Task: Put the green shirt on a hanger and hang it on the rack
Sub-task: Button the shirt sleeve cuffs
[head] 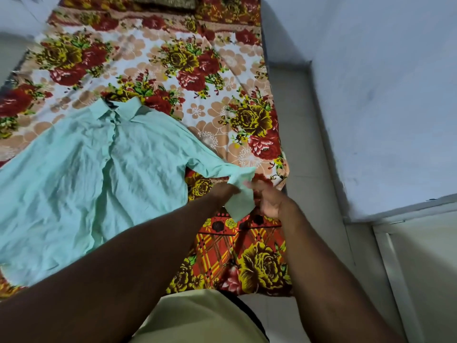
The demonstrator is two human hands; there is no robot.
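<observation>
1. The green shirt (99, 169) is lying spread flat, front up, on a bed covered by a floral bedsheet (193, 78); taking the shirt's collar (118, 108) as the landmark, the body of the garment is fanning out below it toward the near edge of the bed.
2. The front placket is running down from the collar and appears partly open lower down, though the wrinkles are making that hard to judge.
3. One sleeve is stretching away from the collar to the right and downward, and its cuff (241, 194) is ending off the shirt's body, over the red patterned border of the bedsheet.
4. The left hand (223, 191) is gripping the cuff from its left side, fingers closed on the cloth.
5. The right hand (268, 199) is meeting it just to the right, curled in and pinching the same cuff; both are blurred, so the exact finger placement is unclear.
6. The opposite sleeve, left of the collar, is running out of view.
7. A pale wall (371, 82) is standing to the right of the bed, far from the collar.
</observation>
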